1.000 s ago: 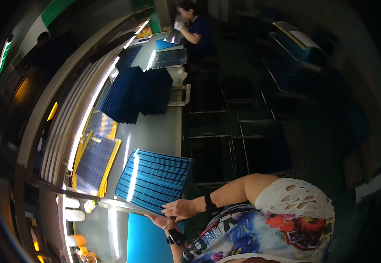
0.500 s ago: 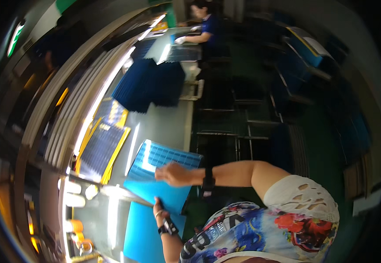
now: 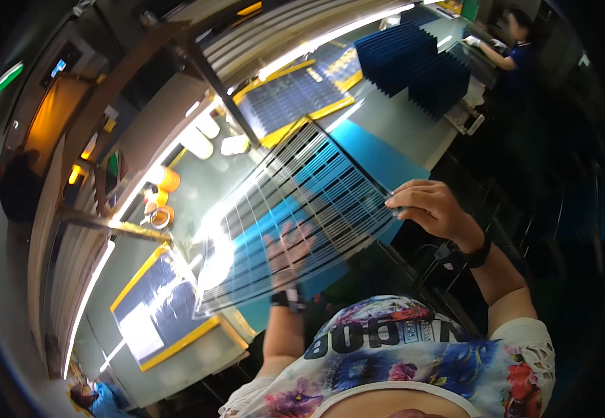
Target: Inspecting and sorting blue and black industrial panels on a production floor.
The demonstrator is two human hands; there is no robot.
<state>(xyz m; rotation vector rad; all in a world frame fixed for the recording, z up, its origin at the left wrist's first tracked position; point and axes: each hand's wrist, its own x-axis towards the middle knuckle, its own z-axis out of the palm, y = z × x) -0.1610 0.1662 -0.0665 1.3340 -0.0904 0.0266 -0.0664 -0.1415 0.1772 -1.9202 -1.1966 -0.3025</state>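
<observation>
A clear, flexible sheet [image 3: 323,181] printed with a dark grid of lines hangs tilted above the bench, bowed and glaring at its left end. My right hand [image 3: 431,209] is closed on its right edge, thumb and fingers pinching it. My left hand [image 3: 290,247] shows through the sheet with its fingers spread; whether the palm touches it I cannot tell. Under the sheet, bright blue panels [image 3: 393,150] lie on the bench, partly hidden by it.
Yellow-edged dark printed panels [image 3: 288,101] lie along the bench's far side, another [image 3: 160,306] at left. Pleated dark blue stacks [image 3: 410,63] stand farther right. Orange tape rolls [image 3: 167,179] and white containers [image 3: 197,141] sit below a lit shelf. Co-workers [image 3: 518,52] are at the edges.
The view has swung to the left. The clear gridded sheet is now raised in my right hand, above the blue panels. My left hand has come up behind it with its fingers spread.
</observation>
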